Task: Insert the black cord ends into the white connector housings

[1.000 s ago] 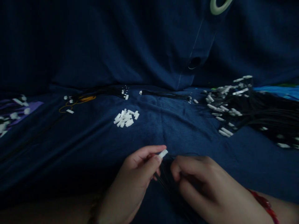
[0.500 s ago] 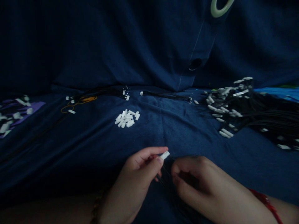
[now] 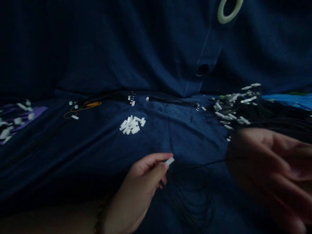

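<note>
My left hand (image 3: pixel 143 185) pinches a small white connector housing (image 3: pixel 170 161) between thumb and index finger, low in the middle of the view. Thin black wires (image 3: pixel 192 201) hang in loose loops below and to the right of it. At the right, my right hand (image 3: pixel 270 175) is raised and blurred by motion. A single black wire (image 3: pixel 212 163) stretches from near the left hand to the right hand, which appears to grip it loosely; the exact contact is unclear. Beyond the left hand lies a pile of white connector housings (image 3: pixel 133 124) on the dark blue cloth (image 3: pixel 97 156).
A large bundle of black wires with white connectors (image 3: pixel 234 112) lies at the right, partly behind my right hand. Smaller wire bundles (image 3: pixel 170 100) lie along the back. Orange cord (image 3: pixel 92 104) and connectors on purple material (image 3: pixel 36 113) are at the left. A pale ring (image 3: pixel 221 16) hangs above.
My right hand has moved right and up from beside the left hand, with a black wire now stretched toward it. My left hand keeps the connector housing in nearly the same place.
</note>
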Demonstrator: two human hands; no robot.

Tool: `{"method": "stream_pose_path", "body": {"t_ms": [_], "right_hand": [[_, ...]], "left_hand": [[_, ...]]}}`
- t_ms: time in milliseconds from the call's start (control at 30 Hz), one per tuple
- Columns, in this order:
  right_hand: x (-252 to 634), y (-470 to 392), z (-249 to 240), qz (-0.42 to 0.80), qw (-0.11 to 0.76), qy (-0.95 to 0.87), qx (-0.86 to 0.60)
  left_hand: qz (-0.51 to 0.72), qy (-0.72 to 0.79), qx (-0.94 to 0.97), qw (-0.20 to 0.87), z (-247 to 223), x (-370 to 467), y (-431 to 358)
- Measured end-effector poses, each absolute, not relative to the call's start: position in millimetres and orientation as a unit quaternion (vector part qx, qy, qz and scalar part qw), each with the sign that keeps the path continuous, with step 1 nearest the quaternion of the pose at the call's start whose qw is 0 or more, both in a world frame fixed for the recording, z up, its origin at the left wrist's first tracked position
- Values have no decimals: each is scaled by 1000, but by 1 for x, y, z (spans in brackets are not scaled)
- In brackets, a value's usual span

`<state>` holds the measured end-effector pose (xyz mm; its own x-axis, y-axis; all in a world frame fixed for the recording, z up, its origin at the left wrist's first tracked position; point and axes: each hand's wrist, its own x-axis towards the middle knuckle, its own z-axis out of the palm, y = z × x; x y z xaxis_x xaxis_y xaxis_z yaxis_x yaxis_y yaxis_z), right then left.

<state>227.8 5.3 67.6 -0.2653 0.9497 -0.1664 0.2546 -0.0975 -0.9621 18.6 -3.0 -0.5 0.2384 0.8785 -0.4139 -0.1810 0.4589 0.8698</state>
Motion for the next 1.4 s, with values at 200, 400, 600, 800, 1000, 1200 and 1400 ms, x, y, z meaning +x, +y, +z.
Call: {"method": "stream_pose_path", "body": {"t_ms": [200, 400, 600, 800, 1000, 1200, 1400], "right_hand": [[222, 20, 70, 545, 586, -491, -344], [224, 33, 69, 590, 627, -346, -373], [197, 4, 53, 691, 295, -473, -460], [179, -18, 30, 485, 226, -677, -505], [183, -14, 18, 225, 229, -792, -520], [184, -12, 9, 76, 233, -837, -489], [185, -13, 9, 53, 230, -841, -487]], "left_hand": [[376, 485, 360, 702, 0, 18, -3], [379, 484, 355, 704, 0, 18, -4], [376, 481, 349, 711, 2, 18, -3], [400, 471, 301, 726, 3, 18, -3], [430, 452, 263, 736, 3, 18, -3], [441, 444, 252, 738, 3, 19, -2], [437, 446, 244, 742, 4, 18, -3]]}}
